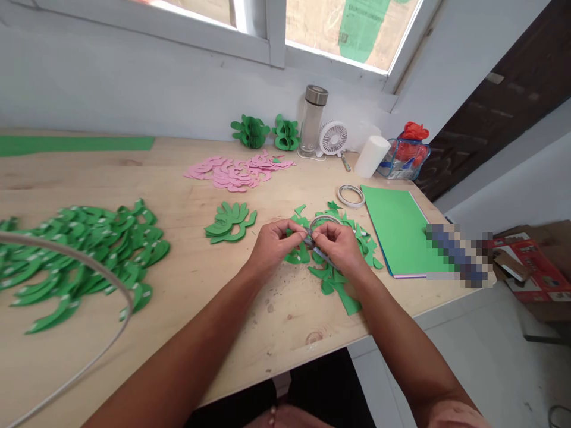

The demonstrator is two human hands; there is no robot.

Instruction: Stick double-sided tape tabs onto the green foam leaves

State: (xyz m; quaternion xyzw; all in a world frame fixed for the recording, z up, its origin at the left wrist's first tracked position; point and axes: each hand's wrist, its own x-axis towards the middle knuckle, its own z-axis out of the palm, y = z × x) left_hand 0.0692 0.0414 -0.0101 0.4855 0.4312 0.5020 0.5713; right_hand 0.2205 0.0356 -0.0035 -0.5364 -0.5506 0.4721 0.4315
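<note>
Over a heap of green paper scraps [332, 276], my left hand [279, 241] and my right hand [336, 244] meet with thumbs and fingertips pinched close together. A roll of tape [325, 219] shows as a pale ring behind my right fingers, and a greyish edge of it appears below them. My left thumb and forefinger pinch at the tape by its near side; the exact grip is hidden by the fingers. To the left of my hands lies a small stack of green petal-shaped cutouts [229, 223].
A large pile of green curved strips [89, 249] spreads at left, behind a pale curved cord [107, 279]. Pink cutouts [236, 172], a glass bottle [312, 122], a fan [333, 138] and a white roll [372, 156] stand farther back. Another tape roll [351, 196] lies beside green sheets [401, 232].
</note>
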